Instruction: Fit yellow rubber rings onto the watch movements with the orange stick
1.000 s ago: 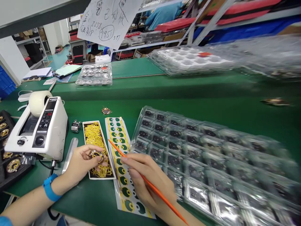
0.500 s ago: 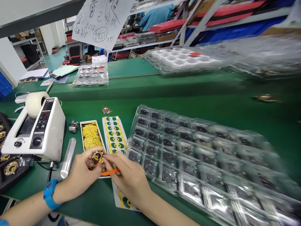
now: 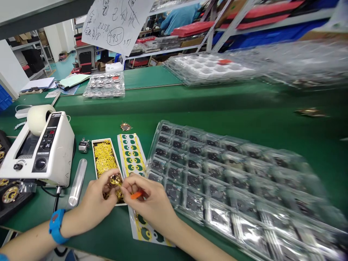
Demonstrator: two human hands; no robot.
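My left hand (image 3: 99, 197), with a blue band on the wrist, is closed around a small round gold-coloured part (image 3: 115, 180) with a dark centre. My right hand (image 3: 153, 201) pinches close against that part, and a thin yellow piece shows at its fingertips. A slim orange tool (image 3: 136, 195) sticks out between the right fingers; its tip is hidden. Both hands are over the near end of a white box (image 3: 94, 154) of yellow rings (image 3: 104, 156). Under the right hand lies a sheet of green and yellow stickers (image 3: 133, 152).
A white tape dispenser (image 3: 61, 152) stands left, beside a clear tube (image 3: 78, 182) and a metal tally counter (image 3: 83, 145). Clear trays (image 3: 201, 170) of dark parts spread across the right. Another round gold part (image 3: 125, 126) lies beyond the sticker sheet.
My right hand has turned, and the orange tool is now drawn back among its fingers. A yellow piece shows between the fingertips and the gold part. My left hand keeps its hold.
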